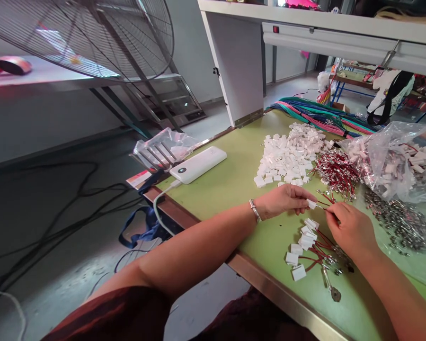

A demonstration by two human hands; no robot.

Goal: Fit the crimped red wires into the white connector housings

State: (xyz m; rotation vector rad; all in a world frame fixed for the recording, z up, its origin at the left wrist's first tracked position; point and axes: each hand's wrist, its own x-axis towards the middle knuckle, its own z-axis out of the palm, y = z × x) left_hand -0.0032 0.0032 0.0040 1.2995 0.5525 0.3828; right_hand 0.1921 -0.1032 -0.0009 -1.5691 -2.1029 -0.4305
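Between the fingertips of my left hand (287, 199) is a small white plastic connector housing (311, 204). My right hand (350, 227) is closed in a pinch on a short red wire (323, 207), whose metal end points at the housing; whether it sits inside, I cannot tell. Just below both hands lies a bunch of red wires with white housings (307, 240) on their ends. A loose heap of white housings (287, 156) is beyond my left hand. Past my right hand is a pile of red wires with metal terminals (337, 173).
A white power bank (199, 165) with a cable lies near the left table edge. At right are a clear plastic bag (394, 161) of white parts and a spread of dark metal pieces (399, 220). Bundled coloured cables (312, 116) lie at the back. A large fan (92, 38) stands left.
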